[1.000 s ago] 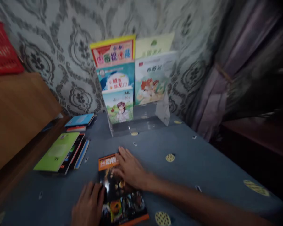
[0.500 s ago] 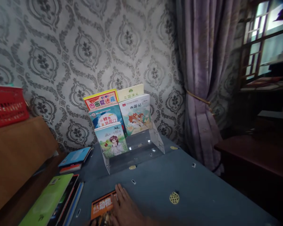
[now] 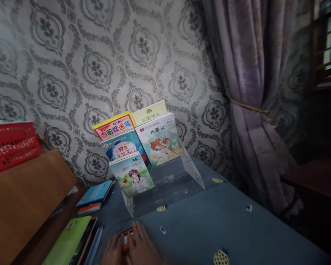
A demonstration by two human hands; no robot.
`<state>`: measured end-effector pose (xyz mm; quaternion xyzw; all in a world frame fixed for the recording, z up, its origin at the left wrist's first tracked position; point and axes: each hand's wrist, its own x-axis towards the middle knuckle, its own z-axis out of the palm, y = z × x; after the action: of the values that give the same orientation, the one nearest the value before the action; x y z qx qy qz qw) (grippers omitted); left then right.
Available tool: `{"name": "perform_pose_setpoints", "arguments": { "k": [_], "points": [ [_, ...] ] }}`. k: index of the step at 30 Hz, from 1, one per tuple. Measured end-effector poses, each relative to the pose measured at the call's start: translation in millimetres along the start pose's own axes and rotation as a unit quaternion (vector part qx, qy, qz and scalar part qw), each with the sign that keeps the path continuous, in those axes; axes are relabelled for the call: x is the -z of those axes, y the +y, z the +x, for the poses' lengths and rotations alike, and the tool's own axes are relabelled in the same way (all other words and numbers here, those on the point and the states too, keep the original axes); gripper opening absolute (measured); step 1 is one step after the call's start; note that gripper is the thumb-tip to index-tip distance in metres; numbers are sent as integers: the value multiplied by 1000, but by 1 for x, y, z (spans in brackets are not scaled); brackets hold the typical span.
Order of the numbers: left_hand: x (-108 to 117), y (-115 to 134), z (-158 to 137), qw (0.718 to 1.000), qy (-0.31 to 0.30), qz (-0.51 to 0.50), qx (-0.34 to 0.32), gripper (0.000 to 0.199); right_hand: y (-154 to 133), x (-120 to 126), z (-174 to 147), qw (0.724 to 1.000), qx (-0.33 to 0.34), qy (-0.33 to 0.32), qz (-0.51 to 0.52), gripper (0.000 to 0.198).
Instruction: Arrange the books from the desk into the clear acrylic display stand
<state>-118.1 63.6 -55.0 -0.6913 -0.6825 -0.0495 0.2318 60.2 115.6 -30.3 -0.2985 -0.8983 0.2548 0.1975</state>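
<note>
An orange-covered book (image 3: 126,239) lies at the bottom of the view, mostly hidden under my two hands. My right hand (image 3: 143,246) rests flat on its right part, fingers stretched forward. Over the book's left side lies my left hand (image 3: 113,251), its fingers extended and slightly blurred. Beyond them stands a clear acrylic book stand (image 3: 191,167). On its left side are a book with a girl on the cover (image 3: 135,176), a blue fish book (image 3: 124,145) and a yellow-edged picture book (image 3: 114,127). A white book (image 3: 160,140) and a cream book (image 3: 151,113) lean on its right side.
Left of my hands lies a stack of books with a green one (image 3: 68,239) on top; farther back is a blue book (image 3: 95,193) on others. A red basket (image 3: 13,145) sits on a brown box (image 3: 30,198). A purple curtain (image 3: 245,81) hangs beside the patterned wall.
My left hand has come up onto the orange book, which is now more covered. The right hand stays on it. The view has tilted and turned slightly left.
</note>
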Motion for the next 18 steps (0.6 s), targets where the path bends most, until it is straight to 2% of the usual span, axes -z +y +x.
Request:
{"name": "perform_pose_setpoints", "arguments": {
  "k": [3,7,9,14,18],
  "points": [
    [-1,-2,9,998,6,-51,-44,49,1,0,1,1000,5,0,13,61],
    [3,6,13,985,111,-113,-71,42,1,10,-2,999,-11,8,30,61],
    [10,12,13,975,142,-150,-83,40,-1,22,-7,999,-12,16,35,61],
    [27,15,15,963,126,-192,-139,34,-13,57,-17,997,-20,20,77,61],
    [14,20,13,970,145,-142,-136,29,-13,63,-16,996,-36,5,86,60]
  ]
}}
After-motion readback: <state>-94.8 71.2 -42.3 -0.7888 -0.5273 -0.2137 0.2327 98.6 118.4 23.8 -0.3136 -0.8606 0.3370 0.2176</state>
